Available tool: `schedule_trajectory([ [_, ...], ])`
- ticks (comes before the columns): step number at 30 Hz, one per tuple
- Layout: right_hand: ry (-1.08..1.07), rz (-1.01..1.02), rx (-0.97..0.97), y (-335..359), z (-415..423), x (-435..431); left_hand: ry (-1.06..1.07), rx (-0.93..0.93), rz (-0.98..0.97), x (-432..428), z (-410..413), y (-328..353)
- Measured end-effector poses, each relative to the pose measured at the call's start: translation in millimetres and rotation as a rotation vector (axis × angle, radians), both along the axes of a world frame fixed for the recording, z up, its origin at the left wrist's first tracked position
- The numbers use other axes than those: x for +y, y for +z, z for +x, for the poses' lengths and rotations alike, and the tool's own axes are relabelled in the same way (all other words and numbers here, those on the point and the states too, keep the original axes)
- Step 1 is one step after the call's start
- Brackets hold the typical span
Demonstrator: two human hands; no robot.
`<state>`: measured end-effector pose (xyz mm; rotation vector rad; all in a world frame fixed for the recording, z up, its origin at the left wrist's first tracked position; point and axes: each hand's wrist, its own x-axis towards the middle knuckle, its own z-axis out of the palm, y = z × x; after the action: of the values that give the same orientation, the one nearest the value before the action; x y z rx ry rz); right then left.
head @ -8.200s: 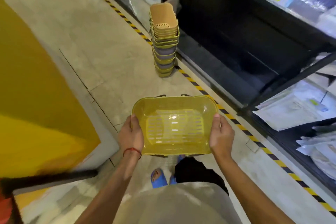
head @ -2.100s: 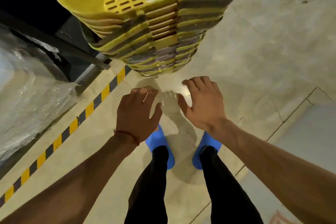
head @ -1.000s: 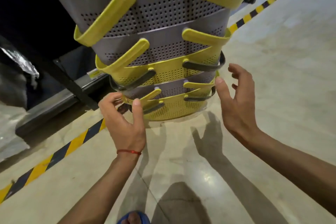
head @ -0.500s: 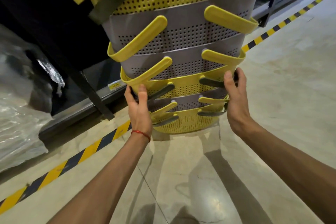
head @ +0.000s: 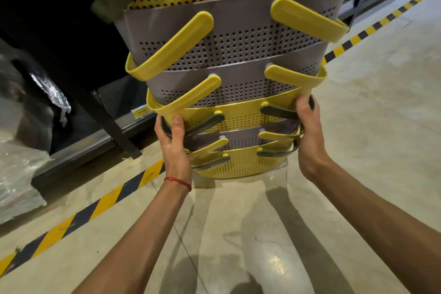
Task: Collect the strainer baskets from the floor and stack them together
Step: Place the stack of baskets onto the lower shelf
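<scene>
The stack of strainer baskets looks nearly complete. The left hand and the right hand grip rims low on the stack, one at each side

light: dim, overhead | glare: floor | shadows: dark shelving | edges: wide-angle bowing

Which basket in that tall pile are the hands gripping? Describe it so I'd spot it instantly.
Start at the tall stack of strainer baskets on the concrete floor beside the striped line. Count up to the third basket, which the left hand and right hand grip at its sides. It is yellow with dark grey handles, sandwiched between grey baskets with yellow handles.
</scene>
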<state>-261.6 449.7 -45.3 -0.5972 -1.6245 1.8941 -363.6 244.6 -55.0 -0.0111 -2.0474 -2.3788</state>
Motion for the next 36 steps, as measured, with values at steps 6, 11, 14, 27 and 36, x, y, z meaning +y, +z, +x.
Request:
schedule_trajectory([
  [6, 0.073, -0.054, 0.029, 2, 2, -1, -0.049, -0.001, -0.003, -4, -1, -2],
  [11, 0.086, -0.019, 0.021, 4, 4, 2, -0.129, -0.063, 0.021, -9, -3, 0],
  [14, 0.075, 0.016, 0.031, 1, 2, 4, -0.169, -0.087, 0.004, -13, -4, 2],
  [27, 0.147, 0.012, -0.009, -8, -3, 23, -0.26, -0.058, 0.024, -24, -13, 1],
  [36, 0.214, -0.034, -0.007, -9, -6, 35, -0.345, -0.097, 0.063, -28, -23, 5],
])
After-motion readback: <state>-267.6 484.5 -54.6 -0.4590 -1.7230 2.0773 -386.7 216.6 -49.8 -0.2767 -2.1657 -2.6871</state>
